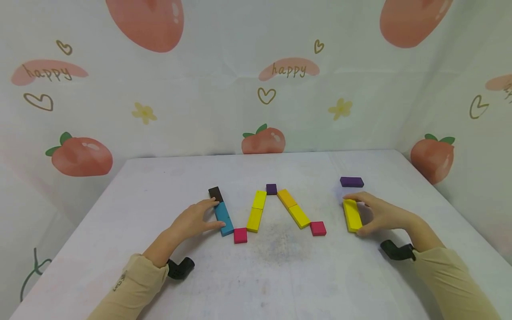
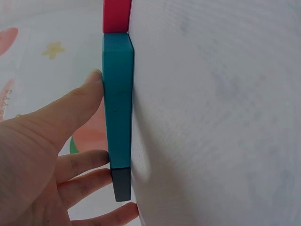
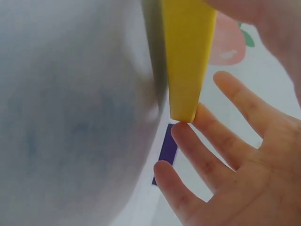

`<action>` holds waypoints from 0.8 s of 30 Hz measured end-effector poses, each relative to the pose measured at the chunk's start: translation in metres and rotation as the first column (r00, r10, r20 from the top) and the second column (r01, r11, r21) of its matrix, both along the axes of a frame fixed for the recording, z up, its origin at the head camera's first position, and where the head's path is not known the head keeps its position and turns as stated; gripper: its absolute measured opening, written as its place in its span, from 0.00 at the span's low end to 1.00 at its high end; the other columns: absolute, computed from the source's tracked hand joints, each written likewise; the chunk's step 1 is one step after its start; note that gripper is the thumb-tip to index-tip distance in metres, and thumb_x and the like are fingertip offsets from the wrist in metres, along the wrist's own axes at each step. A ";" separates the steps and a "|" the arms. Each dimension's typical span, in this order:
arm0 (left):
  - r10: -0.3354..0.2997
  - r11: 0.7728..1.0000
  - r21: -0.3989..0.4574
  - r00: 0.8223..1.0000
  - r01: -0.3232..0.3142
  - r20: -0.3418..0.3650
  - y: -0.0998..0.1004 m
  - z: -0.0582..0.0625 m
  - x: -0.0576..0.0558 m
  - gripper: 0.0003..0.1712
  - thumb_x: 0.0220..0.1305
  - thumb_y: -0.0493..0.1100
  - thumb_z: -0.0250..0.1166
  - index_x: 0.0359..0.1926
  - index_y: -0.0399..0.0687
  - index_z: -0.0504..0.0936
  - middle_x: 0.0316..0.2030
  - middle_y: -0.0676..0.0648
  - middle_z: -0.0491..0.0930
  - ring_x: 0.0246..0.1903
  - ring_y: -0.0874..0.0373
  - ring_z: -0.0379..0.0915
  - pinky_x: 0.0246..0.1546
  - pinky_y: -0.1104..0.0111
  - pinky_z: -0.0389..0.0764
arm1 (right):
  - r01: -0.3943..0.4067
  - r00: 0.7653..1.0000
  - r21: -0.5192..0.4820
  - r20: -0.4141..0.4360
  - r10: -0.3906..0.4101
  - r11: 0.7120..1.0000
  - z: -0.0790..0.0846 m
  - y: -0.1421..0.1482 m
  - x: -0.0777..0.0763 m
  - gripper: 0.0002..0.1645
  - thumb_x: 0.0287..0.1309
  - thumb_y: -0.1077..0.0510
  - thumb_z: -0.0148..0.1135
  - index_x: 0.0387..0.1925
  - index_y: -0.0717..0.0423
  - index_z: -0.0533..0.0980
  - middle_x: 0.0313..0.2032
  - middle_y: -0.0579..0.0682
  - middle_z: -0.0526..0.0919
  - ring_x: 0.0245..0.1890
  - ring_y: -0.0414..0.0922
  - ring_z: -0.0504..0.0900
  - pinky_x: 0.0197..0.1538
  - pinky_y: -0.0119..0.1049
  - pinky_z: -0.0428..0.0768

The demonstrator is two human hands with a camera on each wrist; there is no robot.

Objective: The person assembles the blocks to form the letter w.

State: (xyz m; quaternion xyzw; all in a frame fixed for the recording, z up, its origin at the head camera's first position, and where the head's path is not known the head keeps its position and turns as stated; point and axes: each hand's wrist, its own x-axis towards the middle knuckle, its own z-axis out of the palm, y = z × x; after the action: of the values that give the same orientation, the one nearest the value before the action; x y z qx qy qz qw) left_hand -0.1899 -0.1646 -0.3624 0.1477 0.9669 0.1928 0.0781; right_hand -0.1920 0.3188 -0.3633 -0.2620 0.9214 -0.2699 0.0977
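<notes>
The right hand (image 1: 382, 215) pinches the yellow block (image 1: 352, 215) in its grip; the left hand (image 1: 194, 220) pinches the blue block (image 1: 224, 218).

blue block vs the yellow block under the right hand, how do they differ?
The blue block sits between a dark block and a pink square; the yellow block lies alone. The left hand holds the blue block, the right hand the yellow block. Both are flat oblongs.
</notes>
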 end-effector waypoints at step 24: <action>-0.007 1.000 0.013 1.000 0.007 -0.015 -0.001 -0.002 0.000 0.40 0.54 0.55 0.67 0.63 0.39 0.68 0.65 0.35 0.64 0.64 0.36 0.60 0.61 0.44 0.67 | 0.014 0.999 -0.053 -0.041 -0.016 0.999 0.000 -0.017 -0.008 0.47 0.39 0.54 0.74 0.61 0.61 0.62 0.60 0.66 0.63 0.56 0.61 0.65 0.55 0.68 0.68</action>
State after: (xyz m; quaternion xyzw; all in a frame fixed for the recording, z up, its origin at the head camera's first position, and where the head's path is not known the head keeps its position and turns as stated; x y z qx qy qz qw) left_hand -0.1902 -0.1658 -0.3648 0.1531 0.9657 0.1975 0.0705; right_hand -0.1996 0.3019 -0.3629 -0.2631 0.9177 -0.2893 0.0695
